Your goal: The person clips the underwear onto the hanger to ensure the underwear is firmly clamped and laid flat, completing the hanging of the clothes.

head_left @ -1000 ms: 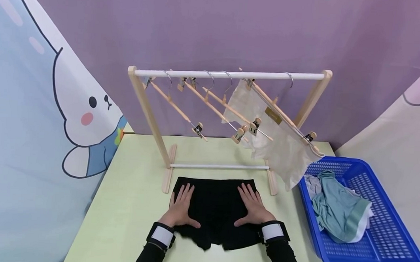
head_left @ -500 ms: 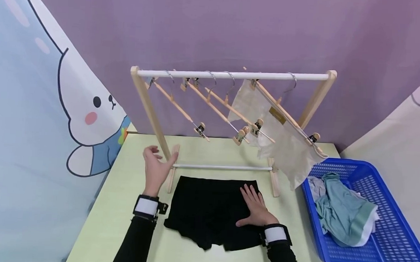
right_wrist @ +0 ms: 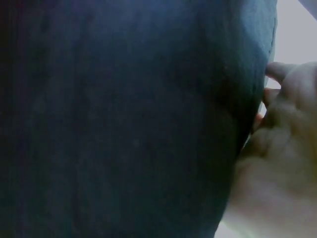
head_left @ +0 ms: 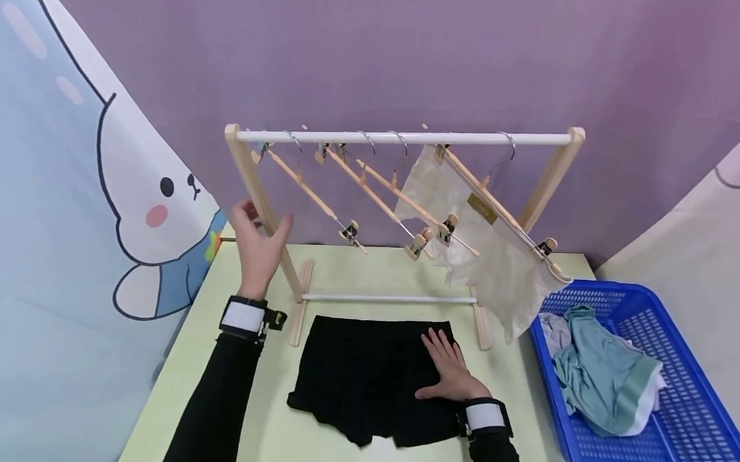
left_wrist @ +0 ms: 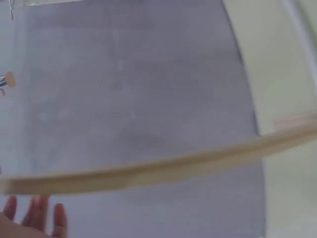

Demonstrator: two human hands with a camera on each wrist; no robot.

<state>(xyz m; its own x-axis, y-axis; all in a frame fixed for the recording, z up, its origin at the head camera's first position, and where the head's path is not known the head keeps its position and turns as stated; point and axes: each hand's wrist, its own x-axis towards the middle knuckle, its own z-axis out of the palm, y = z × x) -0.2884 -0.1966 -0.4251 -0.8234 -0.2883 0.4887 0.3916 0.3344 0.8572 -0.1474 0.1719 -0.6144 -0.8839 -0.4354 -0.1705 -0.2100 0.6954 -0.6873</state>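
Black shorts [head_left: 368,377] lie spread on the table, waistband toward the rack. My right hand [head_left: 453,375] rests on their right side with fingers spread; in the right wrist view the dark cloth [right_wrist: 138,124] fills most of the picture. Raised beside the left wooden post [head_left: 248,165] of the clothes rack is my left hand [head_left: 258,253], fingers loosely bent and holding nothing. The left wrist view is blurred, with the fingertips [left_wrist: 42,210] just below the post [left_wrist: 163,171]; whether they touch it I cannot tell. Nearest to that hand hangs the leftmost clip hanger [head_left: 303,189].
Two more bare wooden clip hangers [head_left: 372,193] hang on the white rail [head_left: 406,136]. Off-white shorts [head_left: 488,251] are clipped to the rightmost hanger. At the right stands a blue basket [head_left: 701,388] with a teal garment [head_left: 601,369] and other cloth inside.
My left hand has lifted off the black shorts and moved up and left to the rack's left post. The right hand stays on the shorts.
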